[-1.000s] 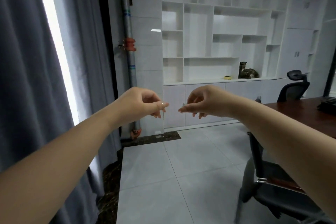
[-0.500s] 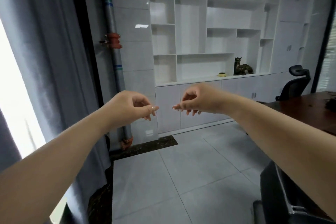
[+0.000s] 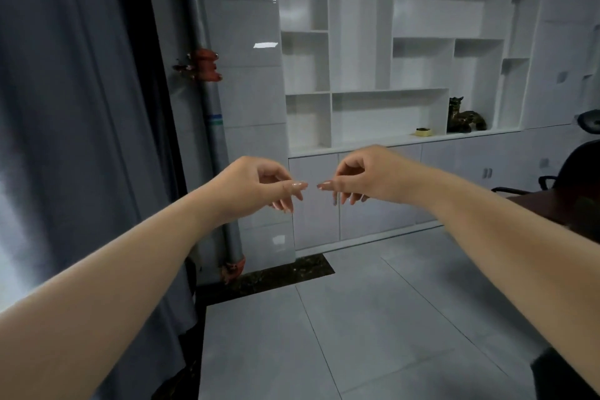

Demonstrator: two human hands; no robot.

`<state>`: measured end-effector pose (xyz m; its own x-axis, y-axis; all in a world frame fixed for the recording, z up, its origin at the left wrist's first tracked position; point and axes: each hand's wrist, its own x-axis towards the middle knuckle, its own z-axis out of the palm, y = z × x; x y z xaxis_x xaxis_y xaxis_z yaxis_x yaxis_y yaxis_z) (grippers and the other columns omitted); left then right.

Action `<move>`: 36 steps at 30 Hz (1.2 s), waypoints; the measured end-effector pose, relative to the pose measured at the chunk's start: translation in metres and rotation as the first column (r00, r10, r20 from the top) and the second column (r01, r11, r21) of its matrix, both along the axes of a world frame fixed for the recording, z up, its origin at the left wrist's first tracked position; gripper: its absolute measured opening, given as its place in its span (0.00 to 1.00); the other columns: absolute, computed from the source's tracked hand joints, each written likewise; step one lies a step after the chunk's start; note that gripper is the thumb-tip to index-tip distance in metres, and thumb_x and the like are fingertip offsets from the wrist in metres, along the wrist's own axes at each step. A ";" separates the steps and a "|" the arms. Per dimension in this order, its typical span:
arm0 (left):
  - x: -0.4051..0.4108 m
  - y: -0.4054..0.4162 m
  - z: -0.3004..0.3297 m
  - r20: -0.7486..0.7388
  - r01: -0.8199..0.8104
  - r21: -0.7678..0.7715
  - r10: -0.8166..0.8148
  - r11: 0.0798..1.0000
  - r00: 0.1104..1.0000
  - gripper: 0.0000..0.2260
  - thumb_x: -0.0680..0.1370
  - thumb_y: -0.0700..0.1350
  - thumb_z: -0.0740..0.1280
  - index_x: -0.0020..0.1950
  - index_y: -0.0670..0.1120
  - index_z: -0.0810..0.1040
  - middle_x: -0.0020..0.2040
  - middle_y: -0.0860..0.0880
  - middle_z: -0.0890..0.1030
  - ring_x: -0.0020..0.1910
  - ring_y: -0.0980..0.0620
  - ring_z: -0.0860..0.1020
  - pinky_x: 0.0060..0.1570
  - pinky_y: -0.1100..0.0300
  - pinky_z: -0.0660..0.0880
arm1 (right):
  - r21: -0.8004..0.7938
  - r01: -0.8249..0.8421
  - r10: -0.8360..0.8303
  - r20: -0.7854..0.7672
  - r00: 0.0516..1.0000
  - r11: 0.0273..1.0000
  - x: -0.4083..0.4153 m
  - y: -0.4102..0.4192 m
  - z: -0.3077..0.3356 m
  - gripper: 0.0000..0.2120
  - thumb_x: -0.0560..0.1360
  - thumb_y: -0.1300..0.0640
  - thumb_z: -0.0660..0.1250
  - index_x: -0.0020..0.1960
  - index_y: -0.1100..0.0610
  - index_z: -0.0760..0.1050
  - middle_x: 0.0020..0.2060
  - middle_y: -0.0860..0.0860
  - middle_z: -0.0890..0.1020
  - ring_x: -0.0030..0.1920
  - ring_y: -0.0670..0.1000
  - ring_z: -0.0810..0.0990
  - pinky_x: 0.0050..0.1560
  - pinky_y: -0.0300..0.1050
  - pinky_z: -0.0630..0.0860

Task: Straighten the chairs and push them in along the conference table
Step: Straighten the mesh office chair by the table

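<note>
The room is dim and cool grey. Daylight glows through the curtain (image 3: 65, 140) at the left edge, washing out its lower folds. Small glare patches sit on the glossy wall tiles (image 3: 250, 97), and the white shelving (image 3: 360, 58) reflects soft light. The right edge falls into shadow, where a dark chair (image 3: 578, 169) blurs. Wide-angle distortion bows the pipe (image 3: 207, 127) and shelf lines; detail is soft throughout.

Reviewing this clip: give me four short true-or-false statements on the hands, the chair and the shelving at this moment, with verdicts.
1. Both hands hold nothing. True: the left hand and right hand hang in the air with loosely curled fingers.
2. The right hand grips the chair. False: the chair is far off at the right edge, untouched.
3. A dark figurine stands on the shelf unit. True.
4. The curtain is on the right. False: it hangs on the left.
</note>
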<state>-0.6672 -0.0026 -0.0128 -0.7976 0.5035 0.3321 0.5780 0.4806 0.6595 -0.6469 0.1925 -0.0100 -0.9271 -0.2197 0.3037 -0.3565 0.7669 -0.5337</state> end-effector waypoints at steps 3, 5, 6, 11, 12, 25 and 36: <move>-0.059 0.016 0.001 0.017 0.004 0.001 -0.004 1.000 1.000 0.07 0.73 0.51 0.67 0.40 0.48 0.80 0.32 0.53 0.83 0.34 0.61 0.80 0.40 0.68 0.76 | -0.015 0.013 -0.013 0.004 1.000 1.000 -0.057 0.023 0.007 0.11 0.72 0.46 0.67 0.41 0.54 0.77 0.37 0.48 0.81 0.38 0.45 0.79 0.50 0.50 0.79; -0.097 0.027 0.000 0.026 0.012 0.010 -0.013 1.000 1.000 0.09 0.72 0.51 0.68 0.39 0.47 0.80 0.33 0.52 0.83 0.34 0.60 0.81 0.41 0.68 0.77 | -0.026 0.026 -0.026 0.022 0.999 0.999 -0.092 0.038 0.007 0.11 0.73 0.47 0.67 0.41 0.54 0.77 0.37 0.48 0.82 0.38 0.44 0.79 0.51 0.49 0.79; -0.116 0.034 -0.001 0.029 0.013 0.028 -0.014 1.000 0.999 0.09 0.71 0.51 0.68 0.39 0.46 0.80 0.32 0.52 0.83 0.34 0.60 0.80 0.40 0.69 0.77 | -0.032 0.033 -0.032 0.028 0.999 0.999 -0.110 0.046 0.007 0.10 0.73 0.47 0.67 0.41 0.54 0.77 0.37 0.48 0.82 0.37 0.44 0.78 0.50 0.48 0.79; -0.201 0.075 -0.008 0.061 0.044 0.098 -0.050 0.994 0.997 0.08 0.73 0.48 0.68 0.38 0.45 0.80 0.29 0.53 0.82 0.31 0.62 0.79 0.36 0.72 0.75 | -0.111 0.068 -0.060 0.076 0.995 0.992 -0.182 0.078 -0.002 0.10 0.74 0.49 0.68 0.40 0.55 0.76 0.35 0.48 0.80 0.33 0.43 0.77 0.38 0.34 0.76; -0.215 0.082 -0.009 0.061 0.049 0.102 -0.056 0.994 0.997 0.08 0.73 0.47 0.68 0.37 0.45 0.80 0.29 0.52 0.82 0.30 0.62 0.79 0.36 0.72 0.75 | -0.104 0.082 -0.073 0.079 0.994 0.991 -0.191 0.083 -0.003 0.10 0.74 0.49 0.68 0.39 0.55 0.76 0.34 0.48 0.80 0.33 0.43 0.77 0.36 0.32 0.75; -0.445 0.227 -0.026 0.038 0.295 0.110 -0.301 0.949 0.953 0.09 0.73 0.46 0.69 0.34 0.46 0.80 0.30 0.51 0.82 0.33 0.58 0.80 0.41 0.65 0.78 | -0.067 0.317 -0.309 0.102 0.946 0.946 -0.378 0.206 -0.015 0.12 0.74 0.47 0.67 0.37 0.54 0.75 0.33 0.46 0.80 0.31 0.42 0.76 0.31 0.28 0.72; -0.647 0.342 -0.003 0.035 0.397 0.215 -0.413 0.892 0.910 0.09 0.75 0.43 0.68 0.35 0.43 0.80 0.29 0.50 0.82 0.31 0.59 0.80 0.37 0.70 0.76 | -0.208 0.425 -0.409 0.117 0.905 0.881 -0.544 0.316 -0.008 0.12 0.74 0.48 0.67 0.39 0.56 0.77 0.34 0.47 0.80 0.32 0.43 0.77 0.33 0.29 0.74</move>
<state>-1.3145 0.3393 -0.0162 -0.5659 0.7186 0.4043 0.6374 0.0702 0.7673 -1.1909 0.5084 -0.0179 -0.9379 0.2580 0.2318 0.0131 0.6942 -0.7197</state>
